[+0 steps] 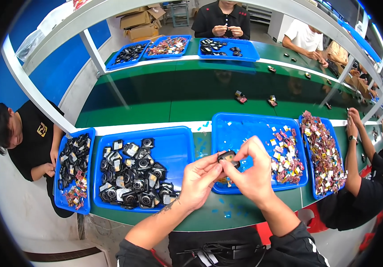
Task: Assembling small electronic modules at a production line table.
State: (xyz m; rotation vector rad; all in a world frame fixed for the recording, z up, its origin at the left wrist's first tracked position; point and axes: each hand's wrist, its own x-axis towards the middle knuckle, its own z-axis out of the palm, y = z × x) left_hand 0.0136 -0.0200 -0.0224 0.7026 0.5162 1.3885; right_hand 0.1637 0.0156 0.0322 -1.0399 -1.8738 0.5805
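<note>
Between my two hands, in front of the right-hand middle tray, I hold a small black watch case (pixel 227 155) with a tan part showing in its face. My left hand (pixel 200 180) pinches its left side between thumb and fingers. The thumb and forefinger of my right hand (pixel 254 171) close on its right edge; whether they also grip a smaller part there is hidden. Left of my hands, a blue tray (pixel 178 142) holds a heap of black watch cases (pixel 133 175), many with round backs. Beneath my hands, another blue tray (pixel 240 120) contains small circuit parts (pixel 285 155) with white and yellow pieces.
Narrower blue trays stand at the far left (pixel 87 207) and right (pixel 318 193), filled with cases and circuit parts. Beyond runs a green conveyor belt (pixel 147 98) carrying scattered assemblies (pixel 241 97). A metal frame (pixel 91 51) rises over it. Several co-workers sit around; blue film scraps (pixel 227 213) lie nearby.
</note>
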